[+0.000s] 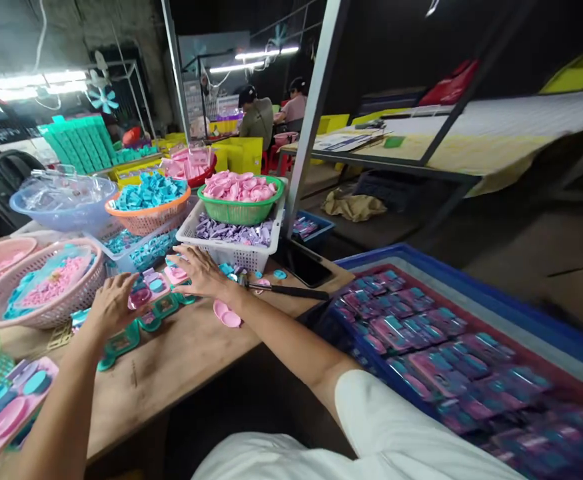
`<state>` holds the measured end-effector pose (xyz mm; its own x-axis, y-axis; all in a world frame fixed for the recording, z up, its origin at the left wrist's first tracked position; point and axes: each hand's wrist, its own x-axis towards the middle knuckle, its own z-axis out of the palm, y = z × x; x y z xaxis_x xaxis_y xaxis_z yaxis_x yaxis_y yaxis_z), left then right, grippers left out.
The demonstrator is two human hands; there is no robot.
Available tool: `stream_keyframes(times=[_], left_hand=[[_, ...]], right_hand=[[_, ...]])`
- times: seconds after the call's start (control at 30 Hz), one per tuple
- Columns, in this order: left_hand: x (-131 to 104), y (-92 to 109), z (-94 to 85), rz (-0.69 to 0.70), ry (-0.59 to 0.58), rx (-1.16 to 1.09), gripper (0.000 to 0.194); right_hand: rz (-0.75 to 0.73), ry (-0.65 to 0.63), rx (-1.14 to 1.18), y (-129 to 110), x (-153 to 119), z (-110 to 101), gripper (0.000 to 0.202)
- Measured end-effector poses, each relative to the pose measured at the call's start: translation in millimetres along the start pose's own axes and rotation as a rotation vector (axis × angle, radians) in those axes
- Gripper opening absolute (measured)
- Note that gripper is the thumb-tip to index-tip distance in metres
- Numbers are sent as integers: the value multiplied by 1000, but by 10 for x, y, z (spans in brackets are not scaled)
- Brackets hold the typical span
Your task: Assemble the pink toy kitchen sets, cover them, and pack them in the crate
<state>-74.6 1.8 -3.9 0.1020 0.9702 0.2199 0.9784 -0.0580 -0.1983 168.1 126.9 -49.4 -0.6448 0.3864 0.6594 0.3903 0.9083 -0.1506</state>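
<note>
Several pink trays with purple and blue pieces (155,285) lie in a row on the wooden table (171,360), beside green frames (125,339). My left hand (114,303) is at the near left end of this row, fingers bent and touching or just over a tray; whether it grips anything is unclear. At the far end of the row, my right hand (198,270) reaches over a pink piece with its fingers spread. A pink oval part (227,314) rests on the table below my right wrist. Beyond that wrist lies a tool with a black handle (296,292).
Baskets of pink (236,212), blue (146,217) and purple parts (221,252) stand behind. A black phone (308,267) lies at the table's right corner. A blue crate (401,250) of packed sets is at right. People sit farther back.
</note>
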Motion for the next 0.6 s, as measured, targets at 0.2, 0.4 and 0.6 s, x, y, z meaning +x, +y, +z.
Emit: stream_keyframes(times=[0.2, 0.4, 0.6], left_hand=[[1, 168, -54, -149, -145, -37, 62], [-21, 181, -221, -183, -270, 18, 65], [471, -333, -561, -182, -173, 104, 53]], right_hand=[[-27, -213, 26, 262, 300, 92, 85], [-86, -184, 123, 308, 244, 117, 79], [-71, -64, 318, 372, 253, 57, 80]])
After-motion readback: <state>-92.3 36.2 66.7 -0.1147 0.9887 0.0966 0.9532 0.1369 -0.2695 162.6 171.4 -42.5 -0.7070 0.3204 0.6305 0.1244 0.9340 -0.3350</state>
